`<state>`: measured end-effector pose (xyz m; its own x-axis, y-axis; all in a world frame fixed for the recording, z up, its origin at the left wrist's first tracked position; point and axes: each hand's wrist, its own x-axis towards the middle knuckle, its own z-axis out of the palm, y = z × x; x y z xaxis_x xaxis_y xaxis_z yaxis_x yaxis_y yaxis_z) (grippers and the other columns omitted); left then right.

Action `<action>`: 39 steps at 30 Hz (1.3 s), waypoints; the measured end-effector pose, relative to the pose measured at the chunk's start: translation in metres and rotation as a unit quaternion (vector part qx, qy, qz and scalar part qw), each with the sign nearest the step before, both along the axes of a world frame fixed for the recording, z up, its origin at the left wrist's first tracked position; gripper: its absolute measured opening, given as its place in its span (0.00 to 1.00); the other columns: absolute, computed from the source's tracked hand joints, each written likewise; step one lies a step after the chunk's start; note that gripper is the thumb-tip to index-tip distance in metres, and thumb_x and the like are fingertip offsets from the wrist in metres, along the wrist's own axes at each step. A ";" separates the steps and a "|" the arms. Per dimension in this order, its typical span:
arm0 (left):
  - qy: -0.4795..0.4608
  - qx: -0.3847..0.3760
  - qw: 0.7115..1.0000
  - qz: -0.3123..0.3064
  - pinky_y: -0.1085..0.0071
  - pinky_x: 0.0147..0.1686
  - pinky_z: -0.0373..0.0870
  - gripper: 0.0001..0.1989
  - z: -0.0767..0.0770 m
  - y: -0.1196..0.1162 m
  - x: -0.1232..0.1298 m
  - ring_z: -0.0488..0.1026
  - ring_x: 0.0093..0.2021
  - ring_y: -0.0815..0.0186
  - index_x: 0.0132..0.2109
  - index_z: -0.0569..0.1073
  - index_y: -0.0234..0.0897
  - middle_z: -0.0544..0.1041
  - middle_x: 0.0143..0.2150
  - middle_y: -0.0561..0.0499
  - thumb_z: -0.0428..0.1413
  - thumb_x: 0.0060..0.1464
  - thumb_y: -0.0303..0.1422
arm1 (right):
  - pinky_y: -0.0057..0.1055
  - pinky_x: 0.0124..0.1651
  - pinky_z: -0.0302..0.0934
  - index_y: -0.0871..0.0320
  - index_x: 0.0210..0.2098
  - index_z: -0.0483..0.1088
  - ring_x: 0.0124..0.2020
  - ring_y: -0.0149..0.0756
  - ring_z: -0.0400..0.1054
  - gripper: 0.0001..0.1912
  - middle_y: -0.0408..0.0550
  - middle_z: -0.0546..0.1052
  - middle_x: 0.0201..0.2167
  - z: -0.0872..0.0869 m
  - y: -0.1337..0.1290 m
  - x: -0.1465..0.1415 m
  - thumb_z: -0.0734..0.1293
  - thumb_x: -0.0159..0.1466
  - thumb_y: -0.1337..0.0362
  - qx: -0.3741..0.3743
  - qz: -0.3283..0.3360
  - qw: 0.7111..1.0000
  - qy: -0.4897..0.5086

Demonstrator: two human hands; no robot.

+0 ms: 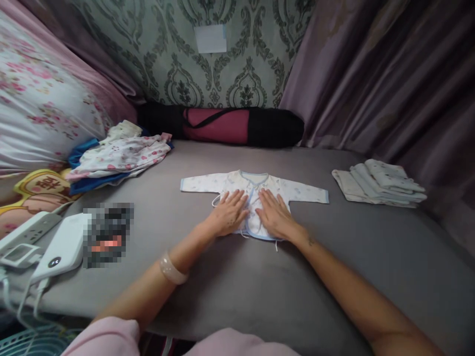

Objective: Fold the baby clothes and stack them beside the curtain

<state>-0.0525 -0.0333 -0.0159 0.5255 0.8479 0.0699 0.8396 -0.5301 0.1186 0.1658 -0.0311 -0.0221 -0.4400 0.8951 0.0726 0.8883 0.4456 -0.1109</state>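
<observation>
A small white baby shirt (254, 180) with blue trim and a faint print lies spread out on the grey bed sheet (208, 277), both sleeves stretched to the sides. My left hand (230, 213) rests flat on the left half of its front, fingers extended. On the right half, my right hand (273, 213) lies palm down, fingers also straight. Thin white tie strings show beside the left hand and below the bottom hem. Parts of the shirt's front are hidden under both hands.
Folded baby clothes (382, 185) are stacked at the right. Loose clothes (122, 153) are heaped at the left, near a power strip (35, 230), a white power bank (65, 244) and a blurred-out item (108, 235). Along the wall lies a black and red bag (218, 126).
</observation>
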 end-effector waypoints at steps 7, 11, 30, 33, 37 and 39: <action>-0.030 -0.061 0.997 -0.041 0.54 0.67 0.43 0.30 -0.011 -0.011 0.004 0.44 0.70 0.56 0.68 0.52 0.30 0.51 0.70 0.39 0.33 0.67 0.43 | 0.48 0.68 0.35 0.66 0.69 0.45 0.70 0.42 0.38 0.32 0.56 0.46 0.70 -0.012 -0.006 -0.007 0.47 0.70 0.56 -0.039 0.019 0.999 0.025; -0.033 -0.057 0.997 -0.050 0.54 0.67 0.42 0.30 -0.009 -0.012 -0.001 0.43 0.71 0.56 0.68 0.51 0.29 0.50 0.70 0.38 0.35 0.67 0.43 | 0.47 0.69 0.35 0.66 0.68 0.46 0.70 0.43 0.37 0.32 0.58 0.46 0.69 -0.008 -0.018 -0.003 0.48 0.70 0.55 -0.031 0.043 0.998 0.017; -0.060 -0.008 0.998 0.015 0.56 0.57 0.62 0.16 0.013 0.007 0.022 0.69 0.56 0.58 0.54 0.66 0.39 0.72 0.56 0.43 0.40 0.63 0.30 | 0.38 0.58 0.61 0.55 0.54 0.71 0.52 0.38 0.70 0.21 0.50 0.76 0.50 0.059 -0.072 0.036 0.59 0.68 0.53 -0.408 0.211 0.847 0.270; -0.106 0.008 0.994 0.004 0.59 0.55 0.65 0.16 0.014 0.024 0.041 0.69 0.56 0.58 0.54 0.66 0.37 0.71 0.56 0.42 0.43 0.61 0.29 | 0.37 0.46 0.68 0.62 0.47 0.74 0.38 0.38 0.76 0.23 0.53 0.80 0.39 0.051 -0.008 0.080 0.58 0.67 0.52 -0.317 0.002 0.866 0.387; -0.163 0.005 0.984 -0.070 0.60 0.56 0.66 0.19 0.007 0.052 0.072 0.69 0.57 0.57 0.56 0.65 0.32 0.71 0.55 0.38 0.45 0.59 0.27 | 0.33 0.49 0.65 0.63 0.48 0.74 0.47 0.39 0.73 0.18 0.57 0.78 0.46 0.024 0.071 0.145 0.57 0.66 0.67 -0.012 -0.348 0.909 0.229; -0.173 -0.001 0.981 -0.091 0.60 0.56 0.66 0.20 0.003 0.066 0.086 0.68 0.57 0.57 0.56 0.65 0.31 0.70 0.56 0.37 0.45 0.57 0.27 | 0.37 0.45 0.67 0.65 0.46 0.75 0.45 0.45 0.73 0.18 0.61 0.78 0.42 0.011 0.092 0.167 0.57 0.63 0.70 0.017 -0.428 0.893 0.136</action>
